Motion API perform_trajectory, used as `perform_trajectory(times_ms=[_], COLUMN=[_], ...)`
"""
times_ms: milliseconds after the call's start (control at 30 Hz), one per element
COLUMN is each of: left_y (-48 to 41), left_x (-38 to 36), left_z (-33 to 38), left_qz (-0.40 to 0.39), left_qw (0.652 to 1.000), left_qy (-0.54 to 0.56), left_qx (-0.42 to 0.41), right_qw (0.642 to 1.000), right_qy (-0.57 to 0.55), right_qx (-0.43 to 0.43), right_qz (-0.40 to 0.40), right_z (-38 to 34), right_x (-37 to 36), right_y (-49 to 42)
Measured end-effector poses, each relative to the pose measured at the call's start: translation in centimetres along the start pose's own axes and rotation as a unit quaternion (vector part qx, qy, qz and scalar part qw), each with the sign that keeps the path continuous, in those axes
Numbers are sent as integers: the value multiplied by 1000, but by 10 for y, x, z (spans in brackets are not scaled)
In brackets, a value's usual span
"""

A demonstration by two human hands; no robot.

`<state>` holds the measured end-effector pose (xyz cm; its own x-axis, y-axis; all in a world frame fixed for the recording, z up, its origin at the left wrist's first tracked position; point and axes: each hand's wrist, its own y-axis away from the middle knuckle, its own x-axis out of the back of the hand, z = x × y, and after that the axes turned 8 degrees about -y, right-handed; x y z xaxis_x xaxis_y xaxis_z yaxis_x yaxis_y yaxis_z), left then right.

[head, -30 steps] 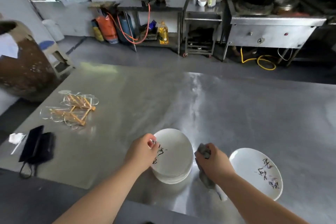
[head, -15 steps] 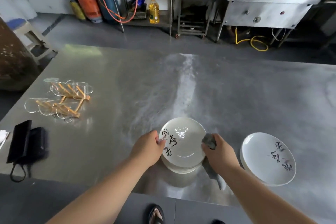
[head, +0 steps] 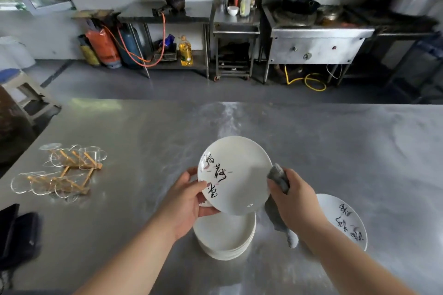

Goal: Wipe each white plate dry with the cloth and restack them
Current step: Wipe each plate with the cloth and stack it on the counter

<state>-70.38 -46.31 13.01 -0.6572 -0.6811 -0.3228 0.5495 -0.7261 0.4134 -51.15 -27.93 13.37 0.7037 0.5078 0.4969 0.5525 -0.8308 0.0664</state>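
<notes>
The left hand is holding a white plate tilted above the stack of white plates by the desk's near edge, fingers pinching its left rim. Black brush lettering and faint pink marks are showing on its glossy face. The right hand is clutching a grey cloth at the right rim. Another lettered plate is lying flat just right of the stack.
</notes>
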Motion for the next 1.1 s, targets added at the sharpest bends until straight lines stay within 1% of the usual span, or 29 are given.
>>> perform_trajectory(times_ms=[133, 167, 233, 300, 367, 433, 533, 667, 733, 767, 800, 900, 967, 1000, 1033, 1100], left_y=[14, 17, 23, 26, 29, 31, 35, 43, 48, 51, 53, 57, 58, 58, 60, 62], left_x=[-28, -36, -52, -68, -83, -94, -106, -127, -140, -145, -150, -156, -154, -153, -153, -158], left_z=[14, 15, 17, 20, 24, 30, 38, 41, 42, 43, 46, 53, 54, 53, 51, 47], left_qz=[-45, -54, -57, -50, -53, -53, -60, -93, -112, -114, -110, -104, -112, -113, -113, -116], left_qw=[998, 998, 997, 996, 994, 991, 989, 986, 983, 982, 982, 979, 978, 979, 980, 981], left_qy=[15, 11, -1, 1, 5, 13, 19, -12, -30, -33, -29, -22, -23, -23, -26, -35], left_qx=[-32, -40, -57, -72, -96, -122, -132, -135, -141, -146, -152, -174, -174, -170, -164, -152], right_qw=[995, 993, 990, 976, 941, 905, 882, 892, 894, 890, 880, 833, 817, 820, 832, 867], right_qy=[-25, -37, -26, 42, 172, 269, 298, 275, 238, 221, 211, 219, 246, 259, 267, 261], right_qx=[53, 70, 124, 214, 291, 330, 361, 355, 374, 393, 418, 494, 507, 498, 477, 421], right_qz=[83, 87, 56, 4, -22, -30, -49, -51, -57, -66, -79, -118, -121, -110, -91, -56], right_z=[-35, -44, -63, -73, -70, -60, -47, -56, -65, -70, -74, -73, -69, -68, -70, -77], right_x=[36, 43, 50, 51, 46, 44, 58, 87, 95, 97, 97, 94, 102, 108, 114, 122], right_y=[-1, 0, 7, 20, 34, 46, 44, 20, 11, 11, 12, 23, 23, 20, 17, 13])
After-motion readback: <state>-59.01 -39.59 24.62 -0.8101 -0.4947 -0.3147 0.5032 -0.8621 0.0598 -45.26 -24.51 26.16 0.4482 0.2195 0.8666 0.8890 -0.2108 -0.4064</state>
